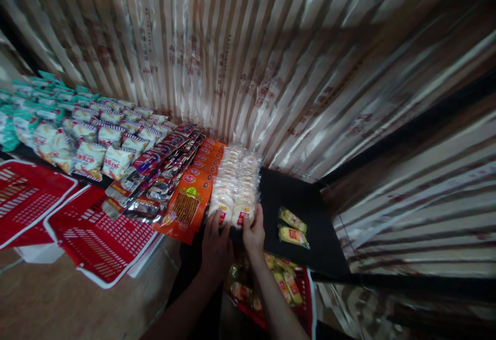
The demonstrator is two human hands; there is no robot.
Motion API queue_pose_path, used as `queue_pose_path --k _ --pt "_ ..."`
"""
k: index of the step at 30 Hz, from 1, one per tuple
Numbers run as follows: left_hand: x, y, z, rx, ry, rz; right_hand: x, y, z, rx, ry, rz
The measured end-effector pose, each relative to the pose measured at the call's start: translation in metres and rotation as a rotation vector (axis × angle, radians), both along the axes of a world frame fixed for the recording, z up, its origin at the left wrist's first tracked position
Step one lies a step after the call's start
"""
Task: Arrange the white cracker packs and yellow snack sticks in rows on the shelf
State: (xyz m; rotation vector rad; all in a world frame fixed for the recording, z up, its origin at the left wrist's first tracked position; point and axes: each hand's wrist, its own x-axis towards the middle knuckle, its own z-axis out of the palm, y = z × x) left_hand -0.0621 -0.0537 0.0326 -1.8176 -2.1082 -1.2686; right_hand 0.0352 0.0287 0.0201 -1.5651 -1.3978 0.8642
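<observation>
Two side-by-side rows of clear packs with round white crackers (231, 174) lie overlapped on a black shelf board (271, 195). My left hand (215, 239) is at the near end of the left row, its fingers closed on the front pack (221, 206). At the right row's near end, my right hand (253, 232) grips the front pack (243, 210), thumb on its face and fingers along its right side. Each front pack bears a small red and yellow label. Part of each pack's lower edge is hidden by my fingers.
Orange snack packs (186, 203), dark packs (155, 174) and white bags (116, 161) line the shelf leftward. Two yellow packs (293, 235) lie to the right. Below are a red basket (308, 304) of yellow packs and tilted red baskets (101, 231). A pleated curtain (217, 45) hangs behind.
</observation>
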Motion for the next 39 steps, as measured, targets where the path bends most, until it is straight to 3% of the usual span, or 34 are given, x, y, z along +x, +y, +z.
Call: queue_pose_path --k 11,14,17,20,24,27,30,35,39 --pt "-0.006 0.004 -0.007 0.047 0.046 -0.011 -0.006 -0.002 -0.003 0.077 -0.078 0.005" --pt "-0.01 0.002 -0.009 0.071 0.051 -0.059 -0.005 -0.016 0.005 0.156 -0.025 -0.023" --pt "-0.013 -0.003 -0.008 0.099 0.055 -0.161 0.003 -0.047 0.009 0.245 -0.007 0.009" --pt "-0.013 -0.009 -0.005 0.081 0.077 -0.298 0.024 -0.087 -0.002 0.277 -0.033 0.096" --pt "-0.004 -0.017 -0.006 0.042 0.147 -0.439 0.075 -0.12 -0.039 0.256 -0.173 0.134" --pt "0.011 -0.025 -0.011 -0.105 0.17 -0.509 0.11 -0.123 -0.063 0.134 -0.318 0.022" --pt "0.03 -0.037 -0.019 -0.366 0.143 -0.592 0.127 -0.119 -0.074 -0.027 -0.454 -0.038" --pt "0.057 -0.066 -0.034 -0.66 0.094 -0.696 0.122 -0.119 -0.08 -0.148 -0.587 0.035" --pt "0.071 -0.085 -0.036 -0.742 0.067 -0.719 0.116 -0.122 -0.081 -0.121 -0.616 0.076"
